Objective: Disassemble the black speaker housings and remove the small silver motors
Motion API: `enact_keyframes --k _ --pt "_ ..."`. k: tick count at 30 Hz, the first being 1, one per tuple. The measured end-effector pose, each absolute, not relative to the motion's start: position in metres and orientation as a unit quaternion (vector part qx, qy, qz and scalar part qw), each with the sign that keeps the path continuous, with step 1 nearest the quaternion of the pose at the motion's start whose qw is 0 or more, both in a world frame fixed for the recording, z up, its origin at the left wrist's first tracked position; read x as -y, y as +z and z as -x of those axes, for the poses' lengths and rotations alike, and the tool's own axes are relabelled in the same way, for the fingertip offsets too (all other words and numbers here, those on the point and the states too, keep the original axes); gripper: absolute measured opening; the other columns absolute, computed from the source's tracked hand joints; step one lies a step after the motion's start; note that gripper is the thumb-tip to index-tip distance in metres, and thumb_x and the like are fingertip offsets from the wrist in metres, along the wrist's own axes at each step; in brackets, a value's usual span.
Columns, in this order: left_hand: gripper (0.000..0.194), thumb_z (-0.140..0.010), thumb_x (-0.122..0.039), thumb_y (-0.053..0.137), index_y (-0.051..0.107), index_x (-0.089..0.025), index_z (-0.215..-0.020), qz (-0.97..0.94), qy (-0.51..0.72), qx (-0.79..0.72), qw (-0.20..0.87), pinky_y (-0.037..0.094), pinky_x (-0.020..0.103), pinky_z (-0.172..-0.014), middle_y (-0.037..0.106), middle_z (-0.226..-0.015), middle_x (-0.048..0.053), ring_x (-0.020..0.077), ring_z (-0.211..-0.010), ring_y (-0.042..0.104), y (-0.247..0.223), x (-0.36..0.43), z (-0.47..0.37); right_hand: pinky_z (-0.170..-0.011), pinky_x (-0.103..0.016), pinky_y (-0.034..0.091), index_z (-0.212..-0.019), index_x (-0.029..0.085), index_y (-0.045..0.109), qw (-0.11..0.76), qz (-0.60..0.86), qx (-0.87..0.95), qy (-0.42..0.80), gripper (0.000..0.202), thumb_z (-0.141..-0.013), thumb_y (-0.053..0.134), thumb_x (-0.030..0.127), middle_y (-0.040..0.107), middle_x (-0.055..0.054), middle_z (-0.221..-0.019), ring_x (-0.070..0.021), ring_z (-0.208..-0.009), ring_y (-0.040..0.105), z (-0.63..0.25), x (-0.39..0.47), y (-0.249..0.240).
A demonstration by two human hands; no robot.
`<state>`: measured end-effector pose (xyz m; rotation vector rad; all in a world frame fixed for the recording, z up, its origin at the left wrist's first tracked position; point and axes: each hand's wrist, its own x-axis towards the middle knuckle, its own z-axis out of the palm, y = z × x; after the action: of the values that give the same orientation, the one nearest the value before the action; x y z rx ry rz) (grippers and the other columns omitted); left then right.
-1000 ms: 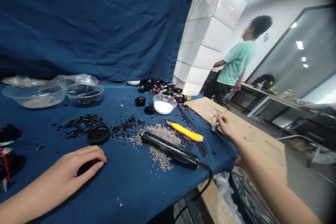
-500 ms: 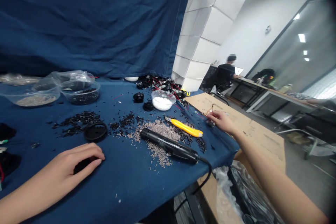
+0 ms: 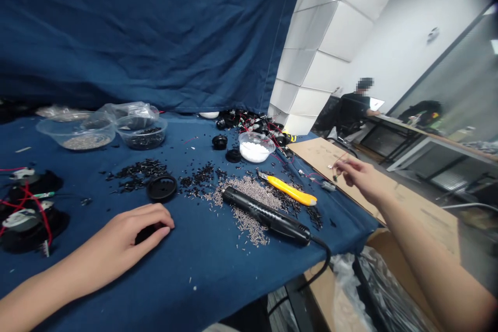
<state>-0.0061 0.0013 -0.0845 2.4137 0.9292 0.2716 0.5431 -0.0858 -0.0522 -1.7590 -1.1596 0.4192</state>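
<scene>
My left hand (image 3: 134, 233) lies loosely curled on the blue cloth, thumb and fingers slightly apart, with nothing visible in it. Just beyond its fingers sits a round black cap (image 3: 162, 188). At the table's right edge, my right hand (image 3: 360, 180) pinches a thin wire (image 3: 342, 157); a small part hangs below the fingertips, too small to name. Beside that hand lies a small grey component (image 3: 329, 185) with wires. Between the hands, a black corded hand tool (image 3: 268, 217) lies across a heap of small screws (image 3: 252, 193), with a yellow utility knife (image 3: 291, 190) behind it.
Clear bowls (image 3: 75, 129) of small parts stand at the back left. A bowl of white pellets (image 3: 256, 148) is before a pile of wired parts (image 3: 252, 122). Speaker-like parts (image 3: 33, 218) lie at left. White boxes (image 3: 307, 67), cardboard (image 3: 412, 197) and a seated person (image 3: 356, 106) are at right.
The view has turned left, so things sit farther right. My right hand has moved rightward over the cardboard, off the small grey component. My left hand rests in the same place.
</scene>
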Motion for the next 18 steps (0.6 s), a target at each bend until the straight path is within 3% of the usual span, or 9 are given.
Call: enact_keyframes --k 5,8,10,12,14,18 --pt "0.030 -0.097 -0.040 0.038 0.062 -0.022 -0.092 -0.891 0.130 -0.338 0.272 0.044 0.027 -0.084 0.064 -0.103 0.005 0.0191 -0.092 0.059 -0.084 0.002 0.002 -0.041 -0.027 0.015 -0.084 0.019 0.058 0.514 0.673 0.462 0.264 0.037 -0.076 0.069 0.053 0.047 0.001 -0.062 -0.0056 -0.041 0.024 -0.507 0.087 -0.018" --pt "0.032 -0.096 -0.040 0.038 0.063 -0.021 -0.089 -0.892 0.154 -0.339 0.256 0.045 0.027 -0.082 0.065 -0.100 0.005 0.0193 -0.090 0.059 -0.083 0.003 0.004 -0.040 -0.026 0.018 -0.088 0.019 0.062 0.501 0.637 0.481 0.333 0.033 -0.080 0.069 0.051 0.041 0.004 -0.052 -0.0062 -0.039 0.024 -0.455 0.086 -0.005" --pt "0.033 -0.094 -0.043 0.041 0.065 -0.021 -0.087 -0.902 0.163 -0.332 0.223 0.047 0.026 -0.079 0.066 -0.094 0.005 0.0197 -0.086 0.060 -0.080 0.000 0.005 -0.038 -0.023 0.020 -0.090 0.018 0.064 0.476 0.599 0.536 0.356 0.029 -0.080 0.073 0.044 0.048 0.002 -0.055 -0.0087 -0.044 0.037 -0.413 0.081 0.000" --pt "0.034 -0.091 -0.047 0.045 0.067 -0.021 -0.086 -0.915 0.165 -0.316 0.189 0.048 0.026 -0.077 0.067 -0.087 0.005 0.0202 -0.083 0.060 -0.075 -0.003 0.001 -0.037 -0.021 0.021 -0.093 0.018 0.064 0.462 0.554 0.593 0.358 0.024 -0.086 0.067 0.040 0.051 0.002 -0.056 -0.0075 -0.042 0.035 -0.370 0.071 0.005" --pt "0.035 -0.089 -0.049 0.046 0.068 -0.021 -0.086 -0.926 0.160 -0.296 0.172 0.049 0.027 -0.077 0.066 -0.082 0.005 0.0203 -0.081 0.060 -0.071 -0.004 -0.008 -0.036 -0.020 0.020 -0.086 0.017 0.064 0.477 0.520 0.604 0.371 0.019 -0.090 0.063 0.035 0.048 0.004 -0.052 -0.0062 -0.040 0.033 -0.334 0.054 0.008" --pt "0.034 -0.090 -0.047 0.047 0.068 -0.021 -0.087 -0.929 0.163 -0.282 0.175 0.050 0.027 -0.078 0.066 -0.081 0.005 0.0197 -0.080 0.061 -0.069 0.001 -0.025 -0.038 -0.019 0.023 -0.075 0.016 0.063 0.521 0.424 0.626 0.395 0.031 -0.098 0.050 0.032 0.039 0.006 -0.045 -0.0064 -0.040 0.032 -0.302 0.010 0.006"
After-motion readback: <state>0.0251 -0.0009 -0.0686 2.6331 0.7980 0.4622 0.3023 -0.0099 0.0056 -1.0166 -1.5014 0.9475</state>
